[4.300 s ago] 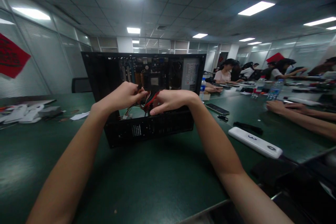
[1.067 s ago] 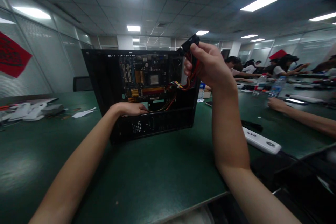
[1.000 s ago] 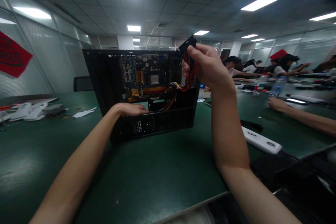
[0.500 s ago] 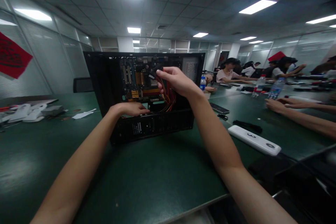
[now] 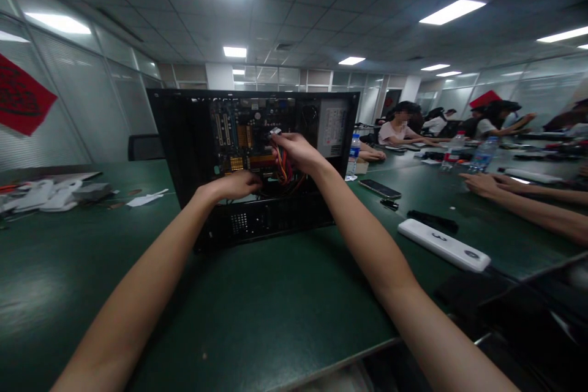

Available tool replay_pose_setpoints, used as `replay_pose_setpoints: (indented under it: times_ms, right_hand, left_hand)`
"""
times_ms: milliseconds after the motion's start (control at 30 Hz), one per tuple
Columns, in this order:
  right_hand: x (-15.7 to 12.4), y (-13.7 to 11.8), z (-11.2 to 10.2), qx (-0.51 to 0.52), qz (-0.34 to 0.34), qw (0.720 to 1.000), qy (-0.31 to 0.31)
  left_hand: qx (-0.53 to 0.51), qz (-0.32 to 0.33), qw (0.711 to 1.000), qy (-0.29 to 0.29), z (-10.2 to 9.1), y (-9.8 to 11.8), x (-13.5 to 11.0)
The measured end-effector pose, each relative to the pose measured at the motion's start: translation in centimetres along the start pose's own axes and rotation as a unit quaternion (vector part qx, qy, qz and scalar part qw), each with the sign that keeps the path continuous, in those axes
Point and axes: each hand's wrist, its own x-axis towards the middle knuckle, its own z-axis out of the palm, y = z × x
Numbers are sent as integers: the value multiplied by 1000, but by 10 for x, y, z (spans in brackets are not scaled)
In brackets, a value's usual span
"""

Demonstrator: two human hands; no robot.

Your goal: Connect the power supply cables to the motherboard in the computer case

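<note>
1. The open computer case (image 5: 184, 153) is standing upright on the green worktop (image 5: 275, 306), side panel off, and it is looking top-heavy; a hard tug inside could be tipping it toward the person.
2. The motherboard (image 5: 243, 138) is sitting exposed in the case; a slipping connector could be scraping its parts or bending pins.
3. The left hand (image 5: 236, 185) is resting, fingers curled, on the lower frame edge, steadying the case; I cannot tell whether it is pinching anything.
4. The right hand (image 5: 298, 152) is closing around a bundle of red and yellow wires (image 5: 283, 168) in front of the board, a pale plug at its fingertips; pulling by the wires could be straining them.
5. The white bar (image 5: 443, 245) on the worktop is showing a "3" and another mark.
6. The power supply label (image 5: 331, 128) is too small to read.
</note>
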Motion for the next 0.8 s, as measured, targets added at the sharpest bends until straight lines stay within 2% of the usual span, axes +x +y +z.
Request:
replay_pose_setpoints:
  times_ms: [133,233,400,567,667,800]
  right_hand:
    - [10,16,0,-24,17,998,57]
    - [16,30,-1,-40,47,995,74]
    - [19,52,-3,-44,79,994,63]
    - [20,66,-2,-72,103,991,40]
    - [21,70,-1,-86,102,991,15]
    - [23,73,0,-95,93,991,8]
  left_hand:
    - [-15,-2,1000,10,-3,13,-3]
    - [-37,-4,999,22,-2,20,-3]
    - [-68,-51,994,75,13,16,9]
    - [-70,-119,973,186,29,5,21]
    - [-68,-119,964,227,33,2,23]
    - [-34,-115,955,273,29,4,23]
